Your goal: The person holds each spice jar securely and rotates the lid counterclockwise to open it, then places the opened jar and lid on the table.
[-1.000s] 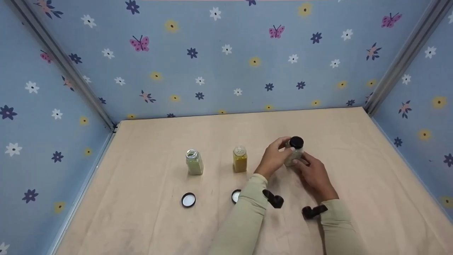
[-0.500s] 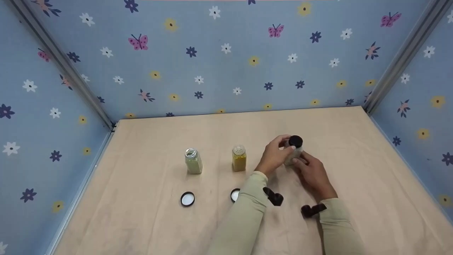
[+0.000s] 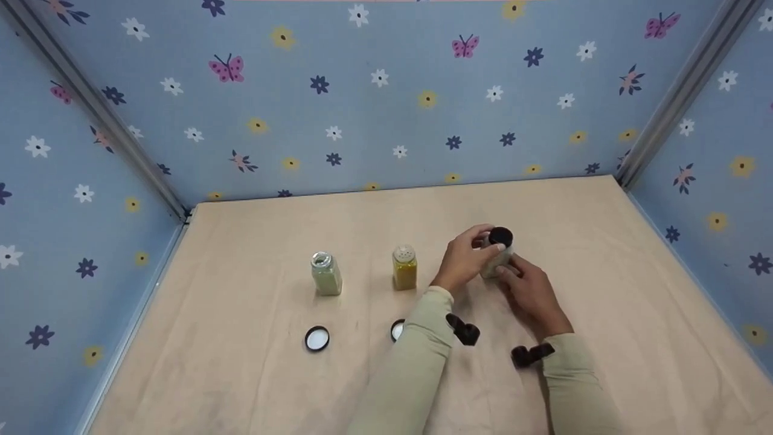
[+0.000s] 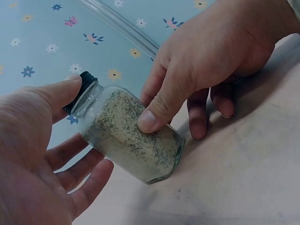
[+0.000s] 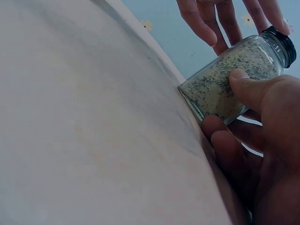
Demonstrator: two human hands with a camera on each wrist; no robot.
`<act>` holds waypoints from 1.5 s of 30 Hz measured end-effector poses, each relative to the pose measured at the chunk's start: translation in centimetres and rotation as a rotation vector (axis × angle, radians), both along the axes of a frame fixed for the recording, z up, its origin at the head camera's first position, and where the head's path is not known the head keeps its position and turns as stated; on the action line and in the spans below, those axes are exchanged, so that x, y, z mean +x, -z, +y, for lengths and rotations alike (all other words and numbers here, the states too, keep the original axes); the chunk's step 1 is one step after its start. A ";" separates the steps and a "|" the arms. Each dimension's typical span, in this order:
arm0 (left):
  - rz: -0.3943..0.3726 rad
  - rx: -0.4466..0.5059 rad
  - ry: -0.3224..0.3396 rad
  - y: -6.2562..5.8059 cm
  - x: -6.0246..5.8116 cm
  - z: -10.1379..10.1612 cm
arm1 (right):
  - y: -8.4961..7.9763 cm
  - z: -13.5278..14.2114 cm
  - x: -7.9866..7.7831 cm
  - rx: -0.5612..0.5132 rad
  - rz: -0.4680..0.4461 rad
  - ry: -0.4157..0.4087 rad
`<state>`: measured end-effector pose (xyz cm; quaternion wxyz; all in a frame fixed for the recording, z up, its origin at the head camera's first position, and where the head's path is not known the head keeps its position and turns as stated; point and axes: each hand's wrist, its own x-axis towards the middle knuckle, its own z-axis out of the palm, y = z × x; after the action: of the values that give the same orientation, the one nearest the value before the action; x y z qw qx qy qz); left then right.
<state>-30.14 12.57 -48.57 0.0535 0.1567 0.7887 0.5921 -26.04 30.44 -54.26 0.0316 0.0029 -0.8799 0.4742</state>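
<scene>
Not much has changed since a second ago: both hands are still on the same herb jar. The left thumb has crept a little way round the black cap, and now its tip lies on the near edge. In the head view everything has slid a bit up and to the left together, so it looks like the camera moved.

The herb jar is clear, shiny glass with flat sides and a round neck. Inside are dry, crumbly flakes, pale yellow and dark green. The cap is dark and round, with thin ridges.

The left hand pinches the cap at the top. Its lower fingers are bent loosely beside the glass. The right hand grips the jar's body, its thumb pressed on a flat side about halfway down and its fingers curled behind and near the bottom. I cannot tell if the bottom touches the wrinkly tan cloth.

To the left of the hands stands a yellow jar with a top full of little holes. Farther left is a green jar with an open mouth. In front of each lies a loose black lid with a white inside; the left sleeve hides part of one.
</scene>
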 end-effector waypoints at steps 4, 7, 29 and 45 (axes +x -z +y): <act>0.018 -0.077 -0.026 -0.3 0.0 0.1 | 0.0 -0.1 0.0 -0.013 0.005 0.008; 0.043 -0.117 -0.047 -0.4 0.0 0.3 | 0.0 -0.2 -0.1 -0.024 -0.002 0.009; 0.039 -0.042 0.048 0.1 -0.9 -0.4 | -0.5 -0.6 -0.4 -0.036 -0.011 0.006; 0.019 0.020 -0.045 0.7 0.0 0.5 | 0.0 -0.1 0.0 0.020 0.009 -0.006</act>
<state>-30.10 13.10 -49.30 0.0313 0.1453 0.7865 0.5995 -26.05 30.31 -54.23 0.0338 0.0079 -0.8845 0.4653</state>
